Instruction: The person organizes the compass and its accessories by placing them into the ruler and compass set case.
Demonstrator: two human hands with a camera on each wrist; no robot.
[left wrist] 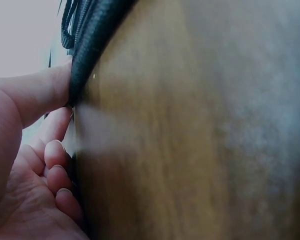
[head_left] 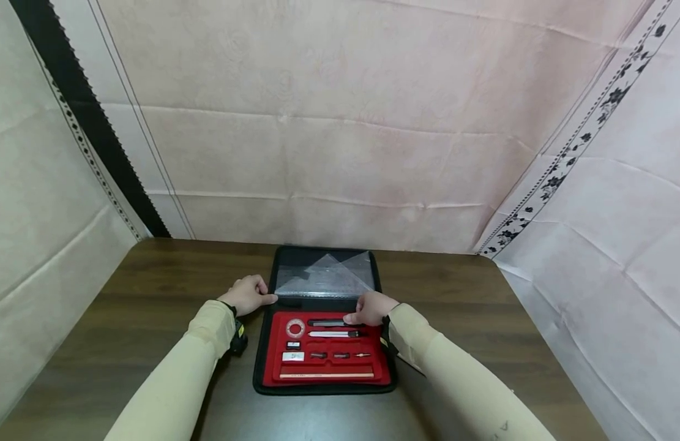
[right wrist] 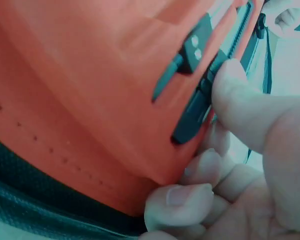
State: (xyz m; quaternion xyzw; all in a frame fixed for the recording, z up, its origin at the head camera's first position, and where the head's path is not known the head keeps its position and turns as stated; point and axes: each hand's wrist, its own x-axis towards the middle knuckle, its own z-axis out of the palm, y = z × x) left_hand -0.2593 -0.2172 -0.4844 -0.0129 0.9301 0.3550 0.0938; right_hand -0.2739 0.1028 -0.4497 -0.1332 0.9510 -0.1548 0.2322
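A dark zip case (head_left: 325,390) lies unfolded on the table, its red tray (head_left: 327,364) holding slim drawing tools. My left hand (head_left: 248,295) is at the case's left side near the fold; thumb and forefinger pinch the dark fabric edge (left wrist: 90,55), the other fingers curled. At the tray's upper right corner, my right hand (head_left: 374,308) grips the tray edge. Its thumb (right wrist: 235,85) lies against a black-handled tool (right wrist: 190,117), and the other fingers curl behind the red edge. A second tool with a dark pointed end (right wrist: 192,52) sits beside it.
In the upper half of the case lie clear plastic set squares (head_left: 331,275). The tray also carries a white ring (head_left: 295,328), a white eraser (head_left: 293,356), a pencil (head_left: 326,375) and several small parts. Pale cloth (head_left: 317,153) hangs behind the brown table (head_left: 163,294).
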